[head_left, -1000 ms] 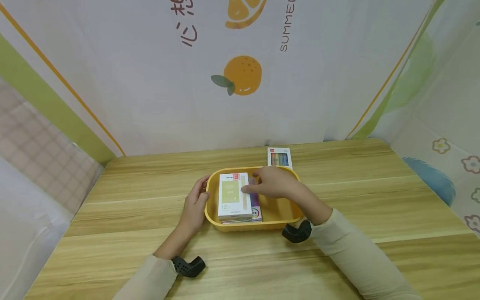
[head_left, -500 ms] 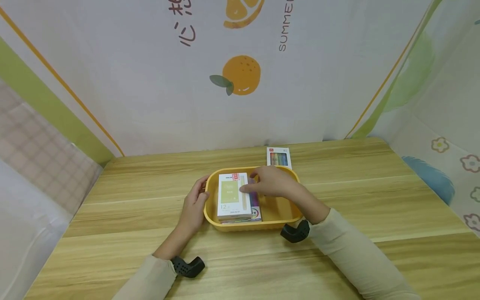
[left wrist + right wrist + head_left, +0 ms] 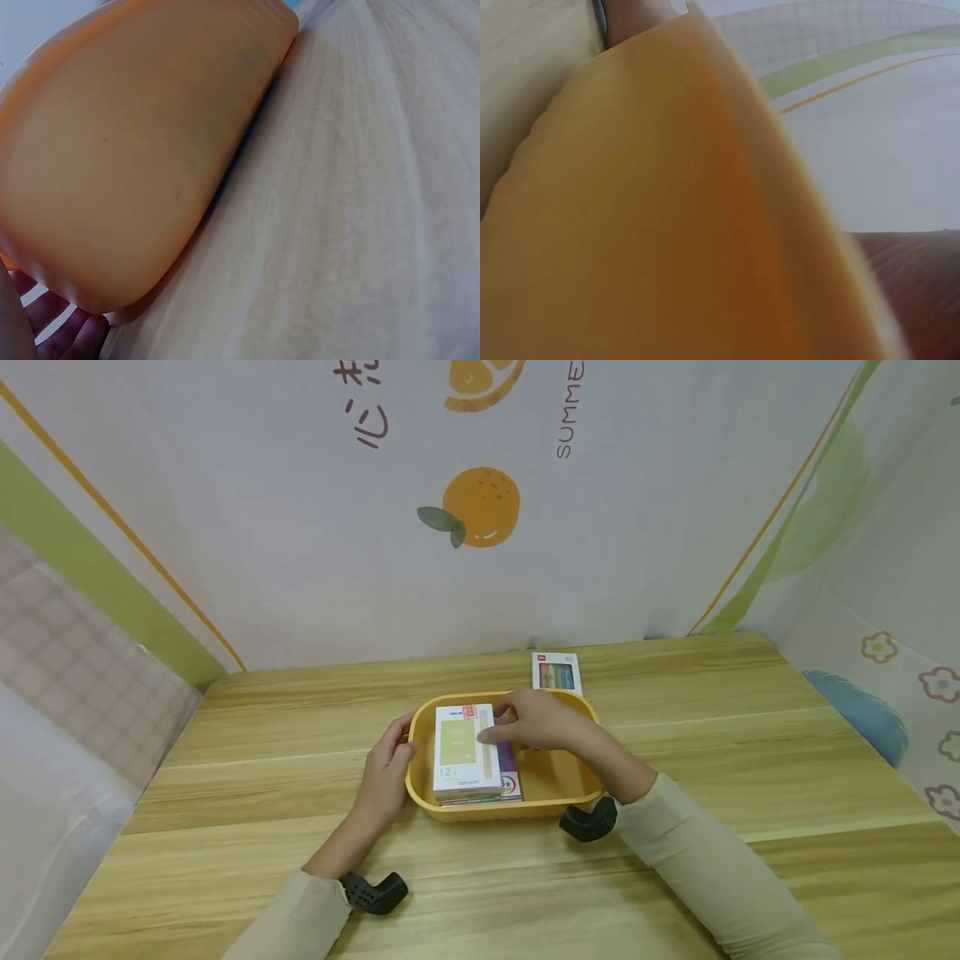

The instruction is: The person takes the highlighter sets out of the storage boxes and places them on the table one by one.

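A yellow plastic basket [image 3: 555, 781] sits on the table, its outer wall [image 3: 135, 150] filling much of the left wrist view. My left hand [image 3: 388, 764] grips its left end, thumb at the rim and fingers around the outside. Inside lies a white box [image 3: 461, 772] with a green panel and the number 12. Beneath it, a flat purple package [image 3: 510, 760] sticks out on the right. My right hand [image 3: 543, 720] reaches over the back rim; its thumb rests on the white box's right edge, with fingers curled down beside it. Those fingertips are partly hidden.
Behind the basket, a white box of coloured pens [image 3: 557, 672] lies on the wooden table [image 3: 735, 727], partly covered by the rim. A printed cloth [image 3: 337, 568] hangs along the table's far edge. Black wrist devices [image 3: 375, 893] sit at both cuffs.
Both hands, the basket and the boxes hold nearly the same places. The whole view has shifted very slightly.
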{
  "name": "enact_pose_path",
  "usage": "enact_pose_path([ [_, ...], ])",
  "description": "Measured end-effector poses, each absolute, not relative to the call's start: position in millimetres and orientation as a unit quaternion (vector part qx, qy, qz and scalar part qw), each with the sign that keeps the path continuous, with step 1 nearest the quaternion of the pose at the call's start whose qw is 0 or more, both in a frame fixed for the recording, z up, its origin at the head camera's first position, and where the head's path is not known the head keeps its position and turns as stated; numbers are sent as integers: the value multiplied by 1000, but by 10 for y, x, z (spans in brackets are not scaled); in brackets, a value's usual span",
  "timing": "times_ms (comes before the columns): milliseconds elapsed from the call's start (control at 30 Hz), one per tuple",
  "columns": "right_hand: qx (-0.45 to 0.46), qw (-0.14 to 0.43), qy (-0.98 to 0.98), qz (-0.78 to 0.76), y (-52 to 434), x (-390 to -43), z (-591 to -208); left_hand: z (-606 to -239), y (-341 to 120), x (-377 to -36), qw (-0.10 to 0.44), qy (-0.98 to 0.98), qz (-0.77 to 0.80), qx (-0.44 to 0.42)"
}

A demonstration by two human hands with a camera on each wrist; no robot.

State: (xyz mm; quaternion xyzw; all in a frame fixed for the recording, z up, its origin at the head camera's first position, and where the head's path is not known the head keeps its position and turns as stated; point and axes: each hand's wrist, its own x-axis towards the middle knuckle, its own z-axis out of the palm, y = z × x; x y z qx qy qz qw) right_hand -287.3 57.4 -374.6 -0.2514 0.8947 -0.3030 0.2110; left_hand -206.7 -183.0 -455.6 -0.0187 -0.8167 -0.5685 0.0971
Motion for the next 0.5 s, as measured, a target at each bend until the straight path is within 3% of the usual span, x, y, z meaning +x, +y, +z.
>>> enact_pose_path([
  [500, -238, 235, 876, -348, 598, -2932, -3815, -4559, -1817, -2072, 100, -822, -560, -14],
])
